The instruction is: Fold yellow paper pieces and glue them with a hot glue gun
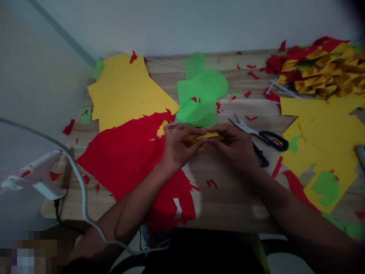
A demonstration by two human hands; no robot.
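Note:
A small piece of yellow paper point(211, 134) is pinched between the fingertips of both hands above the wooden table. My left hand point(182, 142) grips its left end, thumb below and fingers on top. At the other end my right hand point(235, 142) holds it the same way, with the two thumbs almost meeting. A large red sheet point(128, 152) lies under my left forearm. Scissors point(256, 133) with dark blue handles rest beside my right hand, blades apart and partly covered by it. Green paper point(201, 95) lies just beyond my hands.
Yellow sheets point(122, 87) lie at the back left, and more yellow pieces point(327, 140) at the right. A heap of folded yellow and red paper point(327, 68) fills the back right. A white glue gun point(45, 173) stands at the left edge; a white cable point(81, 179) crosses there.

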